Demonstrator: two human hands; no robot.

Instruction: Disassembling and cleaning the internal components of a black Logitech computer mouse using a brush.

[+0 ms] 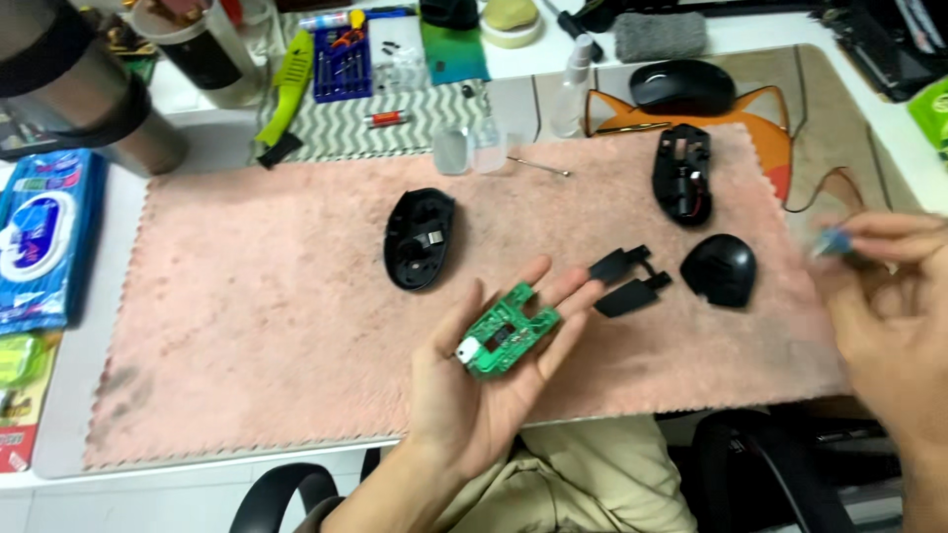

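Note:
My left hand [474, 390] lies palm up over the near edge of a pink mat [247, 326], and a green circuit board [508, 333] with a white part at its near end rests on the fingers. My right hand [889, 306] is at the right edge, blurred, pinching a small blue and white object [832, 242] at its fingertips. On the mat lie an empty black mouse base [420, 237], a second black shell with red wiring [682, 174], a black rounded top cover [720, 268] and a black button plate [628, 281].
Behind the mat are a whole black mouse [682, 87] on an orange cat-shaped pad, a clear spray bottle [571, 91], a blue screwdriver-bit case [343, 61], a yellow-green utility knife [288, 81] and a steel tumbler [84, 94]. A blue wipes pack [39, 232] lies at the left.

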